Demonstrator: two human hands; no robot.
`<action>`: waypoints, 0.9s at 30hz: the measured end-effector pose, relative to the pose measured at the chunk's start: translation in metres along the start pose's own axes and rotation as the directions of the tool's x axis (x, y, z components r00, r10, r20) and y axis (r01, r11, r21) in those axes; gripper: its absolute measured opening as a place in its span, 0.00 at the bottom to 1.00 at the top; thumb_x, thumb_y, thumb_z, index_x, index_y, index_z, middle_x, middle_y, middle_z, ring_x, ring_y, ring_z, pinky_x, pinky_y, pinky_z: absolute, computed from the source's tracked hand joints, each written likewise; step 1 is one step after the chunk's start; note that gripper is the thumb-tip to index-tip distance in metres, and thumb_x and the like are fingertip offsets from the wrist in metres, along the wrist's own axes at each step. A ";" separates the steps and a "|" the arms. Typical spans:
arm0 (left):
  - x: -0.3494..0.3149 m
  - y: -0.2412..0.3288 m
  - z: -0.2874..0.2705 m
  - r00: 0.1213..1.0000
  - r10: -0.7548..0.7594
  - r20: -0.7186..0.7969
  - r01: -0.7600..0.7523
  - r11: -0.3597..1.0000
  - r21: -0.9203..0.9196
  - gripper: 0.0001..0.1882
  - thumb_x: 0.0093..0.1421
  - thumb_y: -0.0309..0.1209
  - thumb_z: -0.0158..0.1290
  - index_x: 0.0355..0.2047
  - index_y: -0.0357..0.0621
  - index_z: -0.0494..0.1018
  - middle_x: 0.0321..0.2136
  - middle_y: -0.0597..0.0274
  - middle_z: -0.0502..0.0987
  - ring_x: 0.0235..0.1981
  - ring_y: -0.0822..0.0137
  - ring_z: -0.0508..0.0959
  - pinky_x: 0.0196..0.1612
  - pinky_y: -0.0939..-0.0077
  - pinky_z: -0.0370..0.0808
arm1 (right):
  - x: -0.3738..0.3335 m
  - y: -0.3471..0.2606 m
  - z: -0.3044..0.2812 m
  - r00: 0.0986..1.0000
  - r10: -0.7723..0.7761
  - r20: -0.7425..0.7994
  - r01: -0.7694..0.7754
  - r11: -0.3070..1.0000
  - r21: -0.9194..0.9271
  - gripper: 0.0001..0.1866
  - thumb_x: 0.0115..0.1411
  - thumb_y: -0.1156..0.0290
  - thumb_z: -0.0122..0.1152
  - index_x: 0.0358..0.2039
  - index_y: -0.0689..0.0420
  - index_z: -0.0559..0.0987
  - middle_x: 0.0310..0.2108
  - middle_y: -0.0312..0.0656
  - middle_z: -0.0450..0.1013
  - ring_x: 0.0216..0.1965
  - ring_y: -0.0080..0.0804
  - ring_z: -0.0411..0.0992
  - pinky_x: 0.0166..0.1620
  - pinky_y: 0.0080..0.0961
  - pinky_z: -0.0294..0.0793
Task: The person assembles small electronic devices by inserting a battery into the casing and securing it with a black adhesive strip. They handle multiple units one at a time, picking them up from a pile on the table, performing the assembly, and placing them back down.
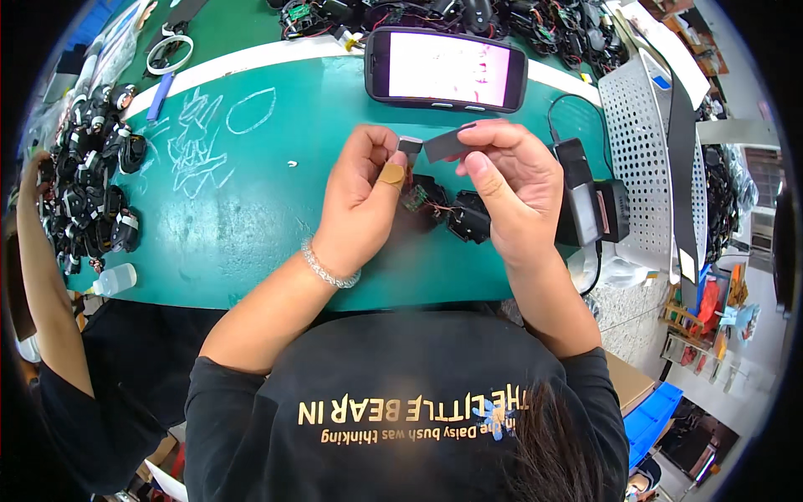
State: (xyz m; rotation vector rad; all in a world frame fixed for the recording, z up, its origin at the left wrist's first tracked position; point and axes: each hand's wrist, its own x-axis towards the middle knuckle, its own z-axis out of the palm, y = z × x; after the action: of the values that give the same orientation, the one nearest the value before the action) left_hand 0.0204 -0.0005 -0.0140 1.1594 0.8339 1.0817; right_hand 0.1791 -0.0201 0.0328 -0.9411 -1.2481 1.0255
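Note:
My left hand (364, 184) is closed, pinching a small flat block (410, 146) with a pale top edge and dark sides. A tan patch wraps its thumb. My right hand (520, 188) holds a short dark grey strip (443, 145) between thumb and fingers. The strip's free end is close beside the block; whether they touch, I cannot tell. Below them, between my hands, lie a small green circuit board (413, 198) with thin wires and a black plastic housing (468, 217), partly hidden by my right hand.
A phone with a lit screen (447, 71) lies beyond my hands on the green table (251, 226). Black wired parts (96, 176) are heaped left, with more at the back. To the right are black devices (577, 176) and a white perforated basket (631, 142). Another person's arm (46, 284) reaches in at left.

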 end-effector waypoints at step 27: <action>0.002 0.013 -0.005 0.999 -0.019 0.034 0.017 0.998 0.056 0.18 0.59 0.20 0.46 0.50 0.37 0.63 0.32 0.67 0.70 0.32 0.80 0.69 0.38 0.84 0.67 | 0.015 0.023 -0.004 0.938 0.324 0.125 -0.342 0.924 0.171 0.09 0.53 0.81 0.61 0.33 0.63 0.70 0.28 0.37 0.71 0.29 0.21 0.70 0.34 0.18 0.71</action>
State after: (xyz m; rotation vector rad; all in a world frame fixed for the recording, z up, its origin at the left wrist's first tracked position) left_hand 0.0133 0.0031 -0.0020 1.2121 0.8509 1.0265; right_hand 0.1812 0.0008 0.0142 -0.9843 -1.0626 1.4466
